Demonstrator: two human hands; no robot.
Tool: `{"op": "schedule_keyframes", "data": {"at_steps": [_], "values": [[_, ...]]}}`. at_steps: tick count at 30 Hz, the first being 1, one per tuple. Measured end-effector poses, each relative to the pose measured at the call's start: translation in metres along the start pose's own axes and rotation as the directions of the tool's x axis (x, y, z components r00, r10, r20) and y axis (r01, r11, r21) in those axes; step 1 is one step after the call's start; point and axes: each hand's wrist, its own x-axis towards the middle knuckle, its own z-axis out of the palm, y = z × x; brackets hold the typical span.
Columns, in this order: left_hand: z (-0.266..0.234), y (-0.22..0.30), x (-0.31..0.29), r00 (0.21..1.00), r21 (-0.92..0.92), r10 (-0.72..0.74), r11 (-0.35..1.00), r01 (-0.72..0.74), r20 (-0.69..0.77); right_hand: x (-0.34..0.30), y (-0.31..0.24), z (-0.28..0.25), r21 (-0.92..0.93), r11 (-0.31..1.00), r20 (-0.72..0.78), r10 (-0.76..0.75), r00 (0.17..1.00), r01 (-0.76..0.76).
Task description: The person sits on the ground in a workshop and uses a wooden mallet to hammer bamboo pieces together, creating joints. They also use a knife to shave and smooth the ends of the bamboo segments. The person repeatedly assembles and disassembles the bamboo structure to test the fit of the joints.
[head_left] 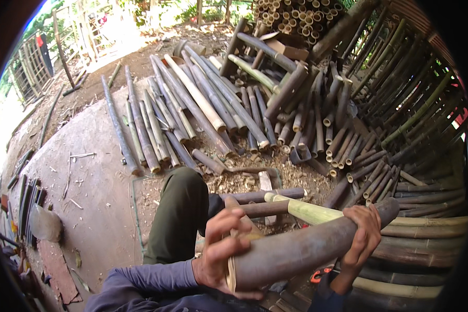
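Holding a thick dark bamboo tube (296, 254) aslant above the floor's (99, 192) near edge — right hand (362, 234) gripping over its right end, left hand (221, 249) spread open at its left. Risk: left fingers aren't wrapped, so that end could slip; cut rim might nick the palm. Pale green pole (314, 212) behind — could get knocked if the tube swings.

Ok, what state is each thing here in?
Thick bamboo tube: held, slanted.
Right hand: closed around the tube.
Left hand: open, at the tube's left end.
Pale green pole: partly behind the tube.
Long poles: lying side by side.
Bamboo bundle at top: stacked.
Orange object: partly hidden.
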Motion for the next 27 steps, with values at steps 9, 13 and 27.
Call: {"op": "schedule_keyframes", "data": {"at_steps": [9,13,27], "values": [[0.016,0.033,-0.038,0.99,0.116,-0.057,0.991,0.072,-0.128,-0.039,-0.061,-0.092,-0.378,0.902,0.068,-0.2,0.977,0.21],[0.016,0.034,-0.042,0.979,0.151,-0.082,0.982,0.111,-0.186,-0.018,-0.107,0.001,-0.183,0.922,0.394,-0.249,0.885,0.341],[-0.024,-0.032,0.095,0.919,-0.123,-0.383,0.92,0.372,-0.091,0.065,-0.077,0.05,0.102,0.921,-0.209,-0.35,0.913,0.376]]}}
